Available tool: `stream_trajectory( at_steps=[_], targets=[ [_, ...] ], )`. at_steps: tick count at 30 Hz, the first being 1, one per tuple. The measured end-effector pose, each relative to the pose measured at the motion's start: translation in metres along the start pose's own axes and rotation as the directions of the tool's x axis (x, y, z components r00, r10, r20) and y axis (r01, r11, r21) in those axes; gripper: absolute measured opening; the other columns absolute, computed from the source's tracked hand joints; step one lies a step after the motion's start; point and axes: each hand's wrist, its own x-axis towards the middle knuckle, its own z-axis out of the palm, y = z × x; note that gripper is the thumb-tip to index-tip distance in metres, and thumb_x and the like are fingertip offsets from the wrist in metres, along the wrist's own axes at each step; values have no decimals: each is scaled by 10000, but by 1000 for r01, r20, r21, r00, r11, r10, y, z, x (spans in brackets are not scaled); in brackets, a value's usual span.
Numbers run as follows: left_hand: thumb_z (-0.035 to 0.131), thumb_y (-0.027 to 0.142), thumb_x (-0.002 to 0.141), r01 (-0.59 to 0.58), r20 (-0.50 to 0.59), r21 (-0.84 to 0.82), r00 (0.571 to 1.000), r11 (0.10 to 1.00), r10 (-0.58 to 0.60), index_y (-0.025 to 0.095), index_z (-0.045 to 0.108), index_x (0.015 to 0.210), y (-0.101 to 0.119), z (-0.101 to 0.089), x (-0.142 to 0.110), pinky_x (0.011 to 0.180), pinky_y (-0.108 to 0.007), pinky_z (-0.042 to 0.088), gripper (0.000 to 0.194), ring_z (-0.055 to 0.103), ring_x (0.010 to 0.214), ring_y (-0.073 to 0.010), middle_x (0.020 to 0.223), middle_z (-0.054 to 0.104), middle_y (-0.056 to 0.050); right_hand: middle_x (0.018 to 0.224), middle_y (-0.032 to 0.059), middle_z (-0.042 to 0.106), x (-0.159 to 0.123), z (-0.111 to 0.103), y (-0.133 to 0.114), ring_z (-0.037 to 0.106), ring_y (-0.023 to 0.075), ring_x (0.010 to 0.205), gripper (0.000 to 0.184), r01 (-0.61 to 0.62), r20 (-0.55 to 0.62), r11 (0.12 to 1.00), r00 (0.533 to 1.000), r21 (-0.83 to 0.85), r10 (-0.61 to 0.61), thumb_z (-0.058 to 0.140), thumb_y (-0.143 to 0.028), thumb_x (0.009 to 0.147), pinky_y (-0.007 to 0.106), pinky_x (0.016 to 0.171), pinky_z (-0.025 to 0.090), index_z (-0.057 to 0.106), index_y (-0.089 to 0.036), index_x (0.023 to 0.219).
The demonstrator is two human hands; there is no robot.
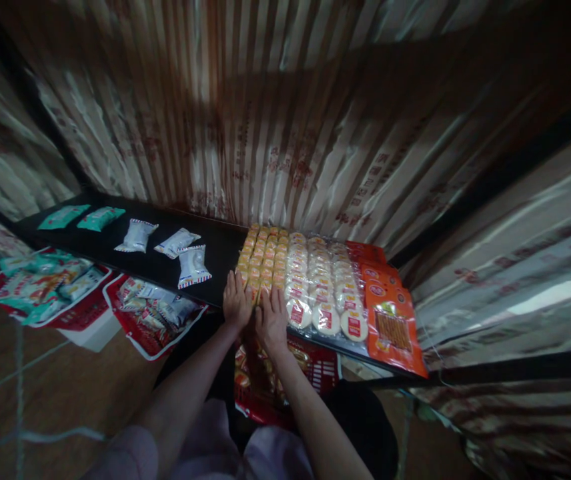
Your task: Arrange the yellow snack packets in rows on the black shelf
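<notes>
My left hand [236,301] and my right hand [271,318] lie side by side, fingers flat, on the near end of rows of small yellow-orange wrapped snacks [264,257] on a black shelf [218,250]. Neither hand holds anything. To the right of these run rows of round white wrapped cakes [320,283], and past them orange packets [390,320] in a line at the shelf's right end. Below my wrists an open red bag of snacks [310,367] stands under the shelf edge.
Three white packets [178,243] and two green packets [83,218] lie spread on the shelf's left part. Two red open boxes of packets [48,287] [153,313] sit on the floor at left. Striped curtain [275,127] hangs behind and at the right.
</notes>
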Motion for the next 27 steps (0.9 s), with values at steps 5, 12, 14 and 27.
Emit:
stream_trajectory(
  at_steps=[5,12,14,27],
  targets=[
    [266,350,928,-87,-58,26,994,996,89,33,262,1411,-4,2,0,1089,-449,314,577,268,1381,-271,1473,295,-231,1452,197,359,-1,10,2,195,297,1394,428,-17,-26,997,1000,-77,15,402,-198,884,529,1040,333,493,-86,1286],
    [265,324,922,-70,-90,2,993,998,70,5,266,1406,-7,0,20,1098,-455,291,579,243,1386,-300,1482,249,-256,1462,206,337,15,13,5,185,300,1396,422,-33,-96,982,995,-184,15,369,-250,924,524,1037,302,469,-99,1306],
    [275,333,921,-92,-71,-20,993,996,90,26,267,1407,-9,2,25,1094,-456,301,575,246,1387,-288,1482,266,-240,1465,209,329,18,15,6,167,295,1402,427,-25,-92,980,996,-197,7,368,-246,924,520,1042,294,459,-94,1313],
    [245,343,932,-99,-84,-65,992,993,94,35,264,1409,-10,0,33,1079,-458,320,567,263,1382,-282,1482,259,-245,1468,209,319,30,21,1,129,290,1410,465,-50,-122,971,992,-233,22,353,-283,934,533,1051,246,409,-104,1360]
  ],
)
